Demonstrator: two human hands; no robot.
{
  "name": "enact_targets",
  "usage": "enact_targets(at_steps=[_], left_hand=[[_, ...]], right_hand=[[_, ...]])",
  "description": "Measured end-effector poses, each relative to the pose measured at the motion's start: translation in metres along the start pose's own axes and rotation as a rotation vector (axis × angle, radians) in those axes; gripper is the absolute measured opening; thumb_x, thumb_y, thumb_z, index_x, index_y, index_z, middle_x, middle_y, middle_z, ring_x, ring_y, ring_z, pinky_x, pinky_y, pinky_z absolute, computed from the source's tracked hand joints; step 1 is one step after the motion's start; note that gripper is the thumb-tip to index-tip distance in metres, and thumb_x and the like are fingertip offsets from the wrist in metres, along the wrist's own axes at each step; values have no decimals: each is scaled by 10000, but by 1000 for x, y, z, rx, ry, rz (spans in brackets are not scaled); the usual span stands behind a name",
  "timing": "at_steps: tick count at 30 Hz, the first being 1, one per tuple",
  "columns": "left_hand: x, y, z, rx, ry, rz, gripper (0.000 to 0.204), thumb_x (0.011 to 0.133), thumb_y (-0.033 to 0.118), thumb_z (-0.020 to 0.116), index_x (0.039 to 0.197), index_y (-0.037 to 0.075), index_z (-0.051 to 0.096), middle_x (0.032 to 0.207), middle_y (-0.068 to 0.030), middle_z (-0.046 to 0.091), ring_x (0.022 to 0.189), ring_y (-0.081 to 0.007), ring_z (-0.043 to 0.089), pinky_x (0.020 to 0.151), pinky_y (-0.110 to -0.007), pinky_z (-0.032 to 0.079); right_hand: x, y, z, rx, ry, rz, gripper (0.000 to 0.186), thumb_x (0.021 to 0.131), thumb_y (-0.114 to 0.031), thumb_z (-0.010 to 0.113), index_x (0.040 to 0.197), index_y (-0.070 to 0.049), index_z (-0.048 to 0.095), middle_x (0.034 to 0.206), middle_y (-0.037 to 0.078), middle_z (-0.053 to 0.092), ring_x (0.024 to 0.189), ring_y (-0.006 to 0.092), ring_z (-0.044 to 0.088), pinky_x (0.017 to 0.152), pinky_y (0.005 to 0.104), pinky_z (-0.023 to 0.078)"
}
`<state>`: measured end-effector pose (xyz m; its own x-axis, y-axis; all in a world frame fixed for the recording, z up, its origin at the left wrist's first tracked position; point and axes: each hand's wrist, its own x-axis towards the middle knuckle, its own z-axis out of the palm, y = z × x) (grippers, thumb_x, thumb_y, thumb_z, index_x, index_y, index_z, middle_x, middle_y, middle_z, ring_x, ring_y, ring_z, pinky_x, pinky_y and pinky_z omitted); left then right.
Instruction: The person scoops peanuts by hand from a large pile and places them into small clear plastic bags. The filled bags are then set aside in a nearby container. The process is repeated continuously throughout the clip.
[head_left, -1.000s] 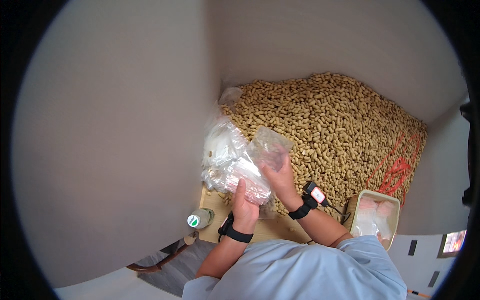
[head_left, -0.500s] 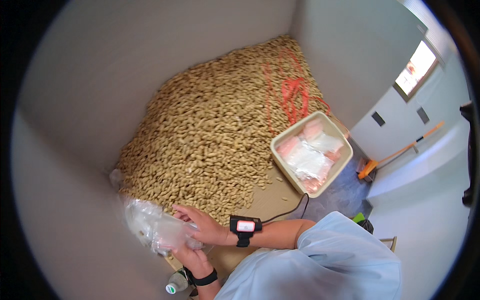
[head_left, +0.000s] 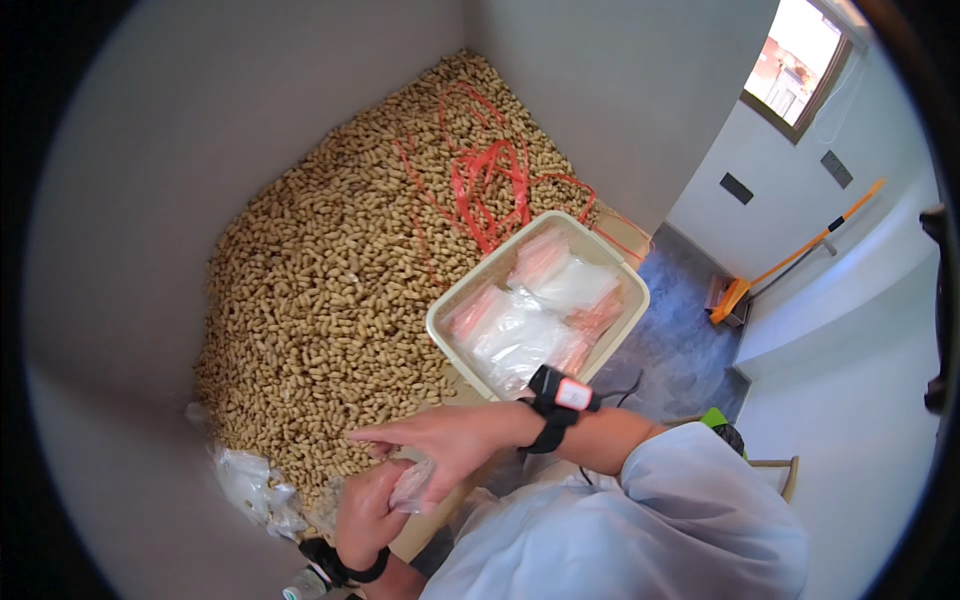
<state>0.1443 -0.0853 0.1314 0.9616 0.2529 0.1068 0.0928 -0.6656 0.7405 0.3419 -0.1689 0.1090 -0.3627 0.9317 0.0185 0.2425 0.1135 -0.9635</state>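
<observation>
My left hand (head_left: 368,505) has its fingers closed on a clear plastic bag (head_left: 410,485) at the lower middle. My right hand (head_left: 440,445) lies over the same bag, thumb against it and forefinger stretched out to the left above my left hand. Both hands are over the front edge of a large heap of unshelled peanuts (head_left: 310,290). A crumpled pile of clear bags (head_left: 250,480) lies to the left. Right of the heap, a cream plastic tub (head_left: 630,300) holds flat clear bags with pink tops (head_left: 535,260).
Red plastic twine (head_left: 480,190) trails over the peanuts. A clear bottle (head_left: 305,585) stands at the lower left. Grey walls (head_left: 140,250) surround the heap. To the right are a grey floor (head_left: 675,330), an orange broom with dustpan (head_left: 740,295), a chair frame (head_left: 785,465) and a window (head_left: 790,65).
The view has swung right, bringing the tub, floor and window in. The stack of bags between my hands has shrunk from view to a small bunch, and my right hand has moved over my left.
</observation>
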Motion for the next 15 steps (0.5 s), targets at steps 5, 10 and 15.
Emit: enact_targets(at_steps=[5, 10, 15], left_hand=[[79, 14, 36, -131, -86, -42, 356, 711, 83, 590, 1061, 17, 586, 870, -171, 621, 766, -337, 617, 664, -364, 485], [157, -12, 91, -113, -82, -121, 270, 732, 94, 582, 982, -7, 564, 894, -201, 616, 820, -371, 595, 700, -394, 472], [212, -38, 131, 162, 5, -177, 379, 725, 88, 621, 1081, -7, 534, 923, -199, 617, 852, -373, 587, 735, -414, 467]], right_hand=[[-83, 30, -37, 280, 6, -318, 952, 687, -319, 772, 1423, -35, 240, 1343, 142, 423, 1232, 241, 415, 1039, 346, 318], [-157, 77, -51, 266, 542, 222, 655, 781, -227, 688, 1328, -8, 402, 1237, 123, 512, 1123, 185, 492, 949, 321, 405], [-161, 135, -70, 0, 749, 504, 593, 761, -172, 674, 1271, 24, 443, 1140, 211, 577, 1046, 278, 567, 889, 337, 448]])
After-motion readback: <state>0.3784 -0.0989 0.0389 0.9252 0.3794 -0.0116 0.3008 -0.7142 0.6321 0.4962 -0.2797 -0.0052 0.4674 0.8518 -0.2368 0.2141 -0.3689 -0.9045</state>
